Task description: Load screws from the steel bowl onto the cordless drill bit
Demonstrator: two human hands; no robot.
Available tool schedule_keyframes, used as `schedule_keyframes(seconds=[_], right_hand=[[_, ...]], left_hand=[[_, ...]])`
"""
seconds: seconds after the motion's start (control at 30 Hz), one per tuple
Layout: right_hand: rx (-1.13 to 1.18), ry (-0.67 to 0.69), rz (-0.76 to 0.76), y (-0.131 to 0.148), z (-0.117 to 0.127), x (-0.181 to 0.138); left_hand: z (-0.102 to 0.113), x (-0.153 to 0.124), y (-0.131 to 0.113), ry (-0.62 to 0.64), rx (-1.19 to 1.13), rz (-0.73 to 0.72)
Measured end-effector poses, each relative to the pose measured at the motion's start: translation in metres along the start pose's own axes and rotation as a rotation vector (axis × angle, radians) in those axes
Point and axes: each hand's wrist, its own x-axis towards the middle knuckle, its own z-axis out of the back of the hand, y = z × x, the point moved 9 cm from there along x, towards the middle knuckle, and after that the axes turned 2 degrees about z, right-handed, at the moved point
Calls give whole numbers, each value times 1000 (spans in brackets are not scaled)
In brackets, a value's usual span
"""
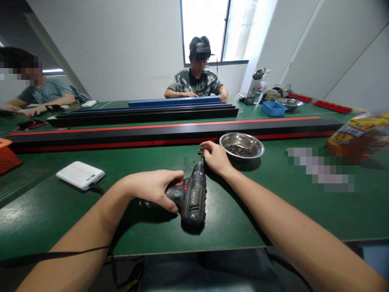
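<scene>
A black cordless drill (194,196) lies on its side on the green table, its bit (200,157) pointing away from me. My left hand (154,186) is wrapped round its handle from the left. At the bit's tip, my right hand (215,157) has its thumb and fingers closed together; whatever small thing they pinch is too tiny to make out. Just right of that hand stands a steel bowl (258,151) holding many small dark screws (238,150).
Long black and red profiles (170,132) run across the table beyond my hands. A white power bank (80,175) lies left, near an orange basket (9,156). At right is a yellow snack bag (358,134). Two other people sit across the table and at far left.
</scene>
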Motion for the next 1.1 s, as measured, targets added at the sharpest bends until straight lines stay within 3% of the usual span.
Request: schedule_keyframes(seconds=[1.1], right_hand=[[-130,14,-9,3,3,1]], left_hand=[[1,-1,-2,-12,22,19]])
